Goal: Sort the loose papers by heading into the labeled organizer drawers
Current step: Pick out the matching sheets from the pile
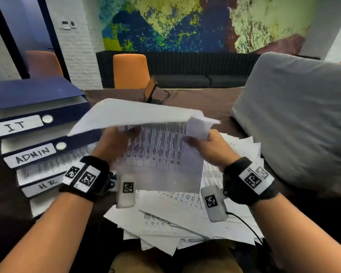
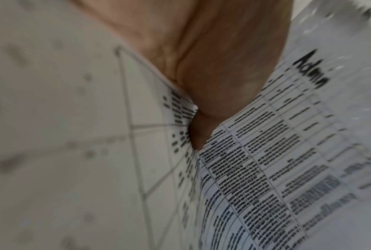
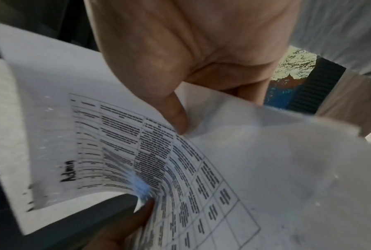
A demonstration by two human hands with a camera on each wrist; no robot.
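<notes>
Both hands hold up one printed sheet with a table on it, above the loose paper pile. Its upper part curls over toward me and shows its blank back. My left hand grips the sheet's left side, and my right hand pinches the right side with the thumb on top. The wrist views show the sheet's heading "Admin". At the left stand stacked blue organizer drawers labeled IT, ADMIN and HR. Printed sheets stick out of the stack between ADMIN and HR.
A large grey cushion lies on the table at the right, close to my right wrist. A dark device on a stand sits at the table's far side. Orange chairs stand behind the table. A black cable runs over the pile.
</notes>
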